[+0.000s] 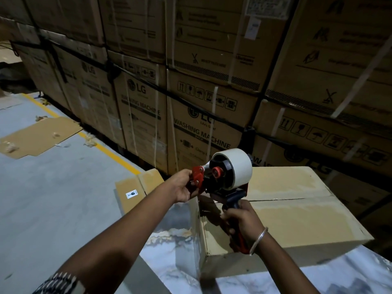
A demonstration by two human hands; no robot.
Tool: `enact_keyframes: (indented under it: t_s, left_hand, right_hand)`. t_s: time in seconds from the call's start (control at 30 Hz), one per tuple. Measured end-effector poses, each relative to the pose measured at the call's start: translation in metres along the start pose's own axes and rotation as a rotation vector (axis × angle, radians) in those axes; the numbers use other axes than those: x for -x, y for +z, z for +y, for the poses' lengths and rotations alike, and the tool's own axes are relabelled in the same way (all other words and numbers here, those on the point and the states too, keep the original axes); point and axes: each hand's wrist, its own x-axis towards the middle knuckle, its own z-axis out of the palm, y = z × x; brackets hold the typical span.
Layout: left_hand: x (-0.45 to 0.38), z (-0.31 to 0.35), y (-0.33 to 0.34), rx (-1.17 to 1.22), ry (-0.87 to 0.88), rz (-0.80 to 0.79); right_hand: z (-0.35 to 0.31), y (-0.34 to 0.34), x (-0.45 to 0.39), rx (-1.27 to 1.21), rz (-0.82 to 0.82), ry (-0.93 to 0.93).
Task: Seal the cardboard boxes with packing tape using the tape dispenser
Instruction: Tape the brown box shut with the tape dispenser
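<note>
A red and black tape dispenser (pixel 214 179) with a white tape roll (pixel 237 166) is held up in the air above the left end of a closed cardboard box (pixel 297 221). My right hand (pixel 241 219) grips its dark handle from below. My left hand (pixel 183 185) holds the red front end near the cutter, fingers curled around it. The box lies on a marble-patterned table (pixel 174 240). Its two top flaps meet in a seam running left to right.
A wall of stacked, strapped washing-machine cartons (pixel 203 115) rises close behind the table. A smaller box (pixel 135 189) stands on the grey floor left of the table. Flat cardboard (pixel 40 136) and scraps lie by a yellow floor line (pixel 110 151).
</note>
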Motion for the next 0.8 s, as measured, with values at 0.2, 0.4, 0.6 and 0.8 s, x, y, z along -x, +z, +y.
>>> enact_keyframes:
  t_s: [0.2,0.4,0.6,0.8]
  left_hand:
    - [-0.018,0.011,-0.013,-0.013,-0.052,-0.063]
    - [-0.024,0.022,-0.005,-0.469,0.01,0.048]
    - [-0.031,0.04,-0.001,-0.795,0.128,0.164]
    - [-0.06,0.055,0.006,-1.034,0.283,0.206]
  right_hand:
    - [0.002,0.009,-0.005,0.012,0.052,0.039]
    - [0.004,0.019,-0.003,-0.038,0.028,0.059]
    - [0.01,0.025,-0.005,-0.022,0.055,0.081]
    - [0.011,0.037,-0.012,-0.028,0.142,0.078]
